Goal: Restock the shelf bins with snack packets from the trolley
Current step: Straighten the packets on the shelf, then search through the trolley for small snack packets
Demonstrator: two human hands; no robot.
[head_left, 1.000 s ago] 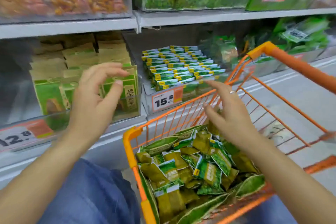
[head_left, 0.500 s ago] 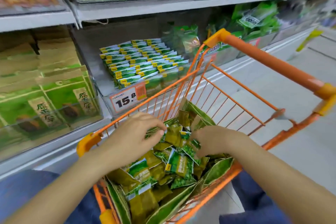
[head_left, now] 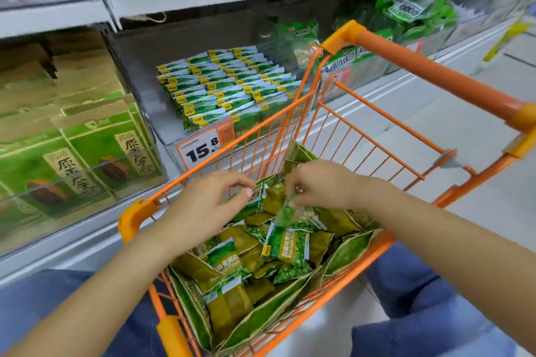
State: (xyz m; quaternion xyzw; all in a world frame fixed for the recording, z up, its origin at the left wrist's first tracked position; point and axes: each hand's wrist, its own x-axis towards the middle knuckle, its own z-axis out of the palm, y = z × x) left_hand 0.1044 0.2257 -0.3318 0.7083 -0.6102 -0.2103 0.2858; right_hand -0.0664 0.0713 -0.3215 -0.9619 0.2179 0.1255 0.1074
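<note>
two hands down in the orange trolley (head_left: pixel 136 213) among loose green snack packets (head_left: pixel 285 246).
left hand (head_left: pixel 211 200) pinches one packet's edge at the pile's far side; just right, right hand (head_left: pixel 316 185) grips a packet (head_left: pixel 290 211) lifted just under its fingers.

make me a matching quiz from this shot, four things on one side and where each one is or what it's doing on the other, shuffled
Things:
1. left hand
2. right hand
3. price tag reading 15.8
4. trolley handle

Places or states:
A. orange bar at the trolley's far end, on the right of the picture
B. pinches the edge of a green packet over the trolley
C. on the front of the bin of small packets
D. lifts a see-through packet of green peas

Pairs: 1-B, 2-D, 3-C, 4-A
</note>
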